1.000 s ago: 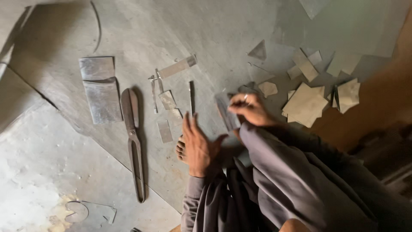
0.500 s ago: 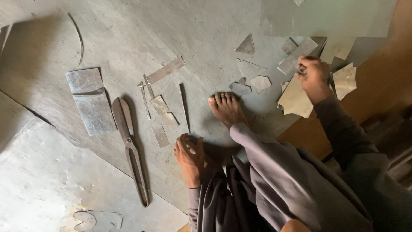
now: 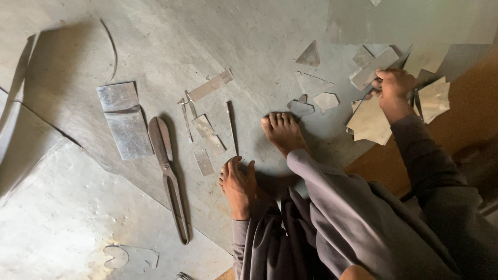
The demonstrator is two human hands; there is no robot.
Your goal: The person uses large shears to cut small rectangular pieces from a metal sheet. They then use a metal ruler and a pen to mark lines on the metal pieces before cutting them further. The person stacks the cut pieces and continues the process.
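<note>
My right hand reaches out to the far right and is closed on the top edge of a pale sheet-metal offcut in a heap of scraps. My left hand is not visible. Both my bare feet rest on the big grey metal sheet: the right foot in the middle, the left foot nearer to me. Long tin snips lie shut to the left of my left foot. Between the snips and my feet lie small cut strips and a thin dark rod.
A folded rectangular metal piece lies left of the snips. Triangular and odd-shaped offcuts are scattered at the upper right. A lighter sheet with a cut-out shape fills the lower left. Brown ground shows at the right.
My right hand has swung from beside my feet out to the scrap heap at the right and closed on an offcut. The left hand, earlier near my left foot, is out of view.
</note>
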